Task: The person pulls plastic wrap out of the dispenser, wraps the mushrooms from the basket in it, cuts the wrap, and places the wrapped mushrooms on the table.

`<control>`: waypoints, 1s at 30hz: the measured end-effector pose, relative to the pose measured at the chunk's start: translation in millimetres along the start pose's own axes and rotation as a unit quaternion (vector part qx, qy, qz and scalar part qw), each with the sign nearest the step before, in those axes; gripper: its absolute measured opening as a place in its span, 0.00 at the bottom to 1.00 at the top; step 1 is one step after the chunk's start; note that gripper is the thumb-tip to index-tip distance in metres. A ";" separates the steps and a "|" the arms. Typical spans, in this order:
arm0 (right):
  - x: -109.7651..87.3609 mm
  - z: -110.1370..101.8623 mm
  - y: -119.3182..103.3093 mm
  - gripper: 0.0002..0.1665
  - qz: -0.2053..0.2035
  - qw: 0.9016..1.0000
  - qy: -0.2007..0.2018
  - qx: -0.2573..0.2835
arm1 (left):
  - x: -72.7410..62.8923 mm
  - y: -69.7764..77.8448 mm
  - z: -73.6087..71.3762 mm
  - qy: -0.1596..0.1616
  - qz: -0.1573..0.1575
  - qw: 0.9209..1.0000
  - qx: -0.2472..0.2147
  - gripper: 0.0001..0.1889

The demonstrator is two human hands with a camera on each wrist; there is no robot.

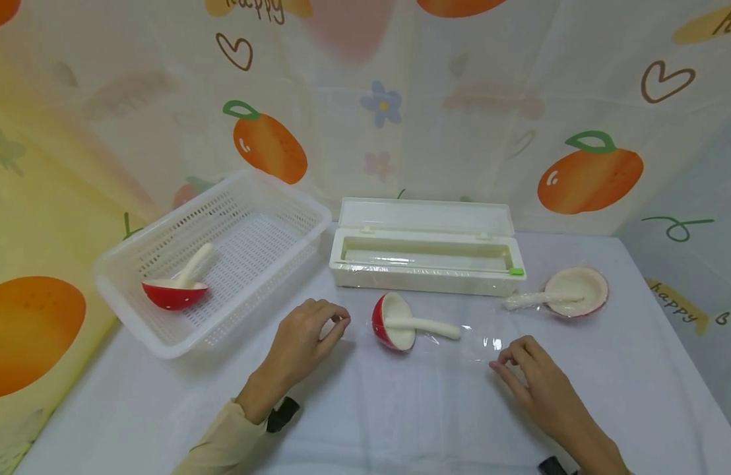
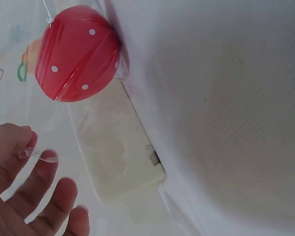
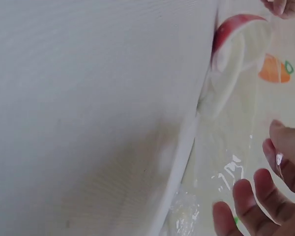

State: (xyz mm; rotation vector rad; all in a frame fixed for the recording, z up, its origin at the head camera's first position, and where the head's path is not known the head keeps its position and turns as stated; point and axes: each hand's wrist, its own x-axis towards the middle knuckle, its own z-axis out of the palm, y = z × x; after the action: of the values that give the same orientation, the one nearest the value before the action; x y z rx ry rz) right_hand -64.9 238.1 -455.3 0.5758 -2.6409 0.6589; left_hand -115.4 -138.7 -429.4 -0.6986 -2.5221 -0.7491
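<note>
A red ladle (image 1: 395, 323) with white dots outside and a cream inside lies between my hands, its handle pointing right. Clear cling film (image 1: 481, 343) stretches around it toward both hands, with creases across the red bowl (image 2: 78, 54) in the left wrist view. My left hand (image 1: 306, 340) pinches a gathered edge of the film (image 2: 38, 156) between thumb and index finger, left of the bowl. At the film's right side, my right hand (image 1: 540, 386) pinches another bit between thumb and index finger, below the handle's end.
Behind the ladle stands a white cling film dispenser (image 1: 425, 280), lid raised, with a green slider (image 1: 516, 271). At right lies a film-wrapped ladle (image 1: 579, 290). A white perforated basket (image 1: 158, 343) at left holds another red ladle (image 1: 175, 295). A patterned curtain (image 1: 448, 132) hangs behind.
</note>
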 end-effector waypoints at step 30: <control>51.5 20.1 0.0 0.09 0.224 0.955 0.057 0.188 | 29.0 6.0 31.4 0.008 -0.204 0.956 -0.212 0.03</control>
State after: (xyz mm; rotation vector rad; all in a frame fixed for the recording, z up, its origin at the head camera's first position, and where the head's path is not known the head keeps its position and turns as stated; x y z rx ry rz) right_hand -113.6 212.6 -449.9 0.0156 -2.5616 1.3045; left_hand -142.5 -105.8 -436.4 -0.2882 -2.5405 -1.4602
